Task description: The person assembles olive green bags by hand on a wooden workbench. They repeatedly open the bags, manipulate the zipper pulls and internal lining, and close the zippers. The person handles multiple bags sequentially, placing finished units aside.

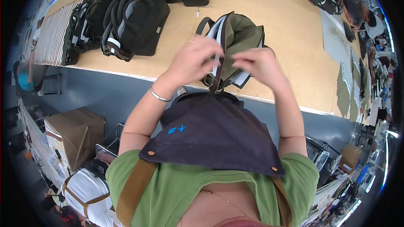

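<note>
An olive-green bag stands at the table's near edge with its top open, showing dark brown trim and a pale lining. My left hand is curled at its left side, fingertips drawn together over the white lining beside the brown trim. Over the right part of the opening hovers my right hand, thumb and fingers pinched above the olive cloth. Both hands are slightly blurred, and anything between their fingertips is too small to make out. A dark strap loop sticks up behind the bag's left side.
Several dark handbags crowd the table's left. Beyond them lies a row of pale strips. Flat grey-green panels lie at the right edge, and a person is at the far right. A brown carton stands behind at left.
</note>
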Demonstrator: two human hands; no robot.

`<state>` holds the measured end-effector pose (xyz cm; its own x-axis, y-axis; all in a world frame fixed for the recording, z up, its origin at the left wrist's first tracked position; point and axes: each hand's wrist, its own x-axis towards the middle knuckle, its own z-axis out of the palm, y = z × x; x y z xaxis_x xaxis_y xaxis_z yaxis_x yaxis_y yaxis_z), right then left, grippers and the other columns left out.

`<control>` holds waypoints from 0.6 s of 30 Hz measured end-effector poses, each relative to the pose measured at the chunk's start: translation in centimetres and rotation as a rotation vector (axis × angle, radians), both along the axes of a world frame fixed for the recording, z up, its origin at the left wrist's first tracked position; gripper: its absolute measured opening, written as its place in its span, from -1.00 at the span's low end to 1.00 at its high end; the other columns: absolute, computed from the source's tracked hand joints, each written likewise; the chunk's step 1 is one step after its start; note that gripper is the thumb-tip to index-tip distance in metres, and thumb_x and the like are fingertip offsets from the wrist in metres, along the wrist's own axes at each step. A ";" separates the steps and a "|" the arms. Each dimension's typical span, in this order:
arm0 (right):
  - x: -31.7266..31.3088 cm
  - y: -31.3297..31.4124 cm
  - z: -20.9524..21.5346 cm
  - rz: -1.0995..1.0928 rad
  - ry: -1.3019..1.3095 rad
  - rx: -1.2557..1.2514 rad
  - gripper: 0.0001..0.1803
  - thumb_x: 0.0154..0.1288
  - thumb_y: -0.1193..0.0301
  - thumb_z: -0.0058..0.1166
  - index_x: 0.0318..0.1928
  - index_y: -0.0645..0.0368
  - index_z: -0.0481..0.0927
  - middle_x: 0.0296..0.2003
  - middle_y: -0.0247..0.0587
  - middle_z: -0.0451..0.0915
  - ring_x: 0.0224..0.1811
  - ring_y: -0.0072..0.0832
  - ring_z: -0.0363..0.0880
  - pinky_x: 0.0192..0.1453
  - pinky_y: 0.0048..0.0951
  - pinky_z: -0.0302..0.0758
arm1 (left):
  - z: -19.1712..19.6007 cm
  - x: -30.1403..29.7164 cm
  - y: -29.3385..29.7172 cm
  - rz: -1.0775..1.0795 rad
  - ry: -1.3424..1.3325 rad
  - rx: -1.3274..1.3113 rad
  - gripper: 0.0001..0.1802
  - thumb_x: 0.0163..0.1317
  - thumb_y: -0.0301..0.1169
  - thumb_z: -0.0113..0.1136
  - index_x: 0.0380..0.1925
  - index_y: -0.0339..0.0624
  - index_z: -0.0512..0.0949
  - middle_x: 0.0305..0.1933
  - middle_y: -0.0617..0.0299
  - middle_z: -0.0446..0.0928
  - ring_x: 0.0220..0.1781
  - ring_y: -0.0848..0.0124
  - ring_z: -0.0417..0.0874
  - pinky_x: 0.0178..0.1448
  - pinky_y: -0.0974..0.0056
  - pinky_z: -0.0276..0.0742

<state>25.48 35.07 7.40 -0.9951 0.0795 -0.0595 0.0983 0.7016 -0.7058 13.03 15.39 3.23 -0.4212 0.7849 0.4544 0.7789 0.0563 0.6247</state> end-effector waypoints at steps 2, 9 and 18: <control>-0.5 -1.2 -1.3 0.100 -0.098 0.141 -0.71 0.01 0.51 0.26 -0.17 0.09 0.68 -0.25 -0.21 0.66 -0.16 -0.22 0.65 -0.08 -0.26 0.57 | 0.5 0.5 -0.1 -0.386 -0.142 -0.328 -0.54 -0.17 -0.41 0.52 -0.19 -0.10 0.58 -0.20 0.28 0.59 -0.05 0.18 0.55 -0.01 0.16 0.48; -0.3 -1.0 -3.3 0.326 -0.262 0.185 -0.61 -0.06 0.55 0.13 -0.13 0.03 0.65 -0.10 -0.25 0.57 -0.05 -0.21 0.59 -0.02 -0.25 0.54 | -0.1 -0.4 1.1 -0.441 0.089 -0.704 -0.68 -0.12 -0.30 0.47 -0.37 -0.03 0.55 -0.28 0.36 0.59 -0.17 0.23 0.57 -0.14 0.12 0.45; 0.0 0.4 -4.0 -0.002 -0.090 -0.029 -0.81 0.21 0.58 0.04 -0.13 0.24 0.53 -0.38 -0.08 0.62 -0.27 -0.12 0.63 -0.15 -0.25 0.55 | -0.4 -4.1 2.4 -0.289 -0.563 -0.443 -0.78 0.12 -0.46 0.38 -0.52 -0.18 0.46 -0.59 0.40 0.38 -0.46 0.63 0.35 -0.36 0.42 0.31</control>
